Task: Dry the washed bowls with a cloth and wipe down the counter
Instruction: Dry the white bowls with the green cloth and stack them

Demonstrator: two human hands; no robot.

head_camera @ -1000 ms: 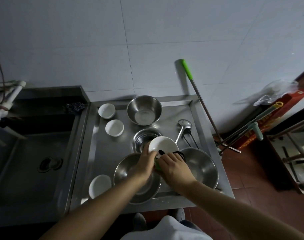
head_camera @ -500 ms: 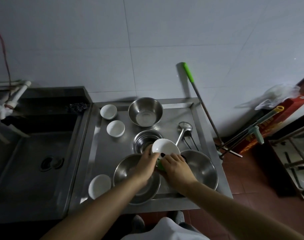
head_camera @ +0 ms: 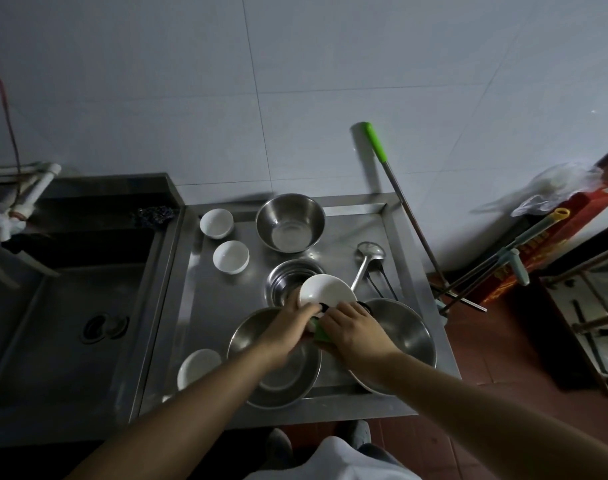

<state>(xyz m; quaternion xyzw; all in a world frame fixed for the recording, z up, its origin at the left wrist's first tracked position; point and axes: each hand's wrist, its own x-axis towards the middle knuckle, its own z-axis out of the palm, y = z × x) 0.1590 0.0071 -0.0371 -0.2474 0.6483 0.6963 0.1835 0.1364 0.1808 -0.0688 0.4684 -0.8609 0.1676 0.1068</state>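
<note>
While left hand (head_camera: 288, 327) fingers grip white bowl (head_camera: 325, 289), right hand (head_camera: 356, 329) fingers pinch green cloth (head_camera: 319, 332).

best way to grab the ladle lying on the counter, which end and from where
Judging by its pose, take the ladle by its handle, coming from above on the right. The handle's near end runs behind the white bowl, so grip mid-handle, just below the cup.

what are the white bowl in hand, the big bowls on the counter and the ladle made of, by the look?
White bowl: glossy, opaque white, probably glazed ceramic; melamine cannot be ruled out.
Big bowls, e.g. the back one: grey metal with mirror-like reflections, likely stainless steel.
Ladle: same shiny grey metal, likely steel.
Counter: brushed-looking sheet metal with soft reflections, likely stainless too.
</note>
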